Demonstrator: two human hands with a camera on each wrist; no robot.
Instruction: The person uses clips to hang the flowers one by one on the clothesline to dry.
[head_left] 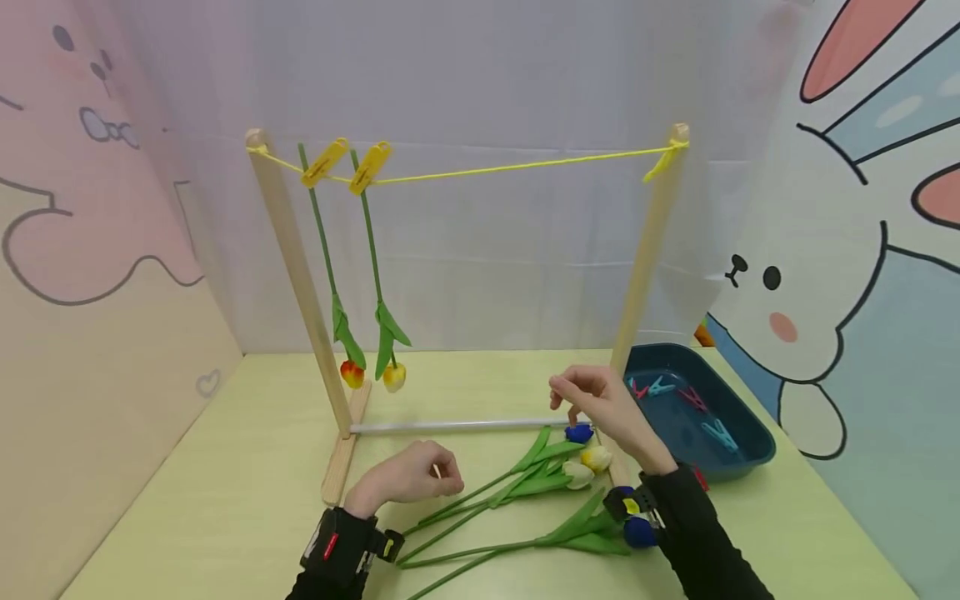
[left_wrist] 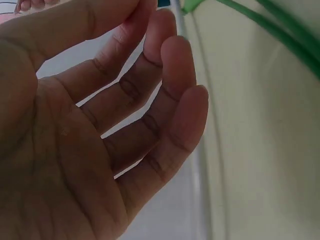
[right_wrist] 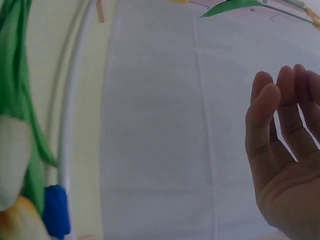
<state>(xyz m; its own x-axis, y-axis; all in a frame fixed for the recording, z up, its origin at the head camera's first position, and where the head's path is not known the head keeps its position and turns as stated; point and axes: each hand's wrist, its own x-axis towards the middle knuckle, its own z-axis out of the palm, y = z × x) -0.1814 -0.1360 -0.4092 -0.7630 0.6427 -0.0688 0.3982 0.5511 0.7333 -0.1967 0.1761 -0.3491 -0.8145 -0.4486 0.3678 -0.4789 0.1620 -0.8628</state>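
Over the flower stems in the head view hovers my left hand (head_left: 412, 479), its fingers loosely bent around nothing; the left wrist view shows its bare palm (left_wrist: 60, 150). My right hand (head_left: 603, 408) is raised above a blue tulip (head_left: 579, 433), fingers relaxed and holding nothing. Beside that flower lie a yellow tulip (head_left: 596, 458) and a white tulip (head_left: 577, 475). Nearer me is another blue tulip (head_left: 640, 532), partly behind the right wrist strap. Two yellow clothespins (head_left: 325, 162) fasten a red-yellow tulip (head_left: 352, 373) and a pale yellow tulip (head_left: 393, 377) upside down on a yellow cord (head_left: 510, 167).
Wooden posts (head_left: 296, 275) hold the cord at left and right, with a white rod (head_left: 465, 427) low between them. A dark blue basin (head_left: 763, 442) at the right contains several clothespins (head_left: 720, 433). Behind the frame hangs a white curtain (head_left: 510, 267).
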